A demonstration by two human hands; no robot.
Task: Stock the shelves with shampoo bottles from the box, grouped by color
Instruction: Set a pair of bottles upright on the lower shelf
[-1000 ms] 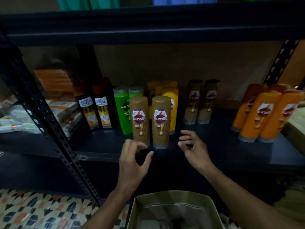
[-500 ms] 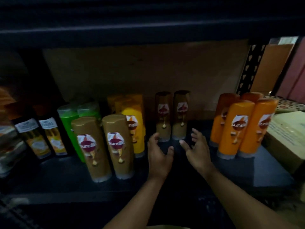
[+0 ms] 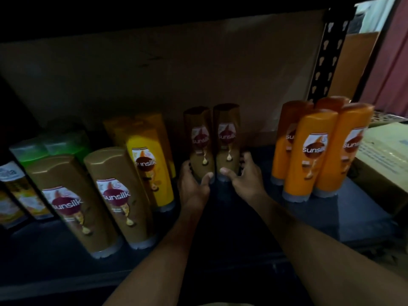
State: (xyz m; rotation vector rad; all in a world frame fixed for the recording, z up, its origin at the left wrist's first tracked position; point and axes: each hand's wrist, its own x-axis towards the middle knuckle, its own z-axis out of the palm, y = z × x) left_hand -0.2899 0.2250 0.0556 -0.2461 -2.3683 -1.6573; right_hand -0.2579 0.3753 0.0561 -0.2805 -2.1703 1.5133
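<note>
Two bare forearms reach in from the near edge over the dark metal shelf (image 3: 220, 250). Nearest on that shelf, to the left of the arms, stand two tall golden-brown plastic shampoo bottles with maroon labels (image 3: 95, 199), side by side and upright on their caps. Further in, the left hand (image 3: 192, 184) is curled around the base of a dark brown shampoo bottle (image 3: 198, 142), thumb across the front and fingers tucked behind its left side. The right hand (image 3: 244, 177) grips the base of a second dark brown shampoo bottle (image 3: 227, 138) the same way from the right. These two bottles touch each other and stand upright between the hands. Just left of the left hand sits a bright yellow shampoo bottle (image 3: 152, 168), with more yellow ones behind it in shadow, and green-capped bottles (image 3: 46, 146) beyond the golden pair. To the right, apart from the right hand, a cluster of orange shampoo bottles (image 3: 313, 151) stands together. A cardboard box (image 3: 384, 160) rests at the shelf's far right edge. A brown board (image 3: 176, 74) backs the shelf.
</note>
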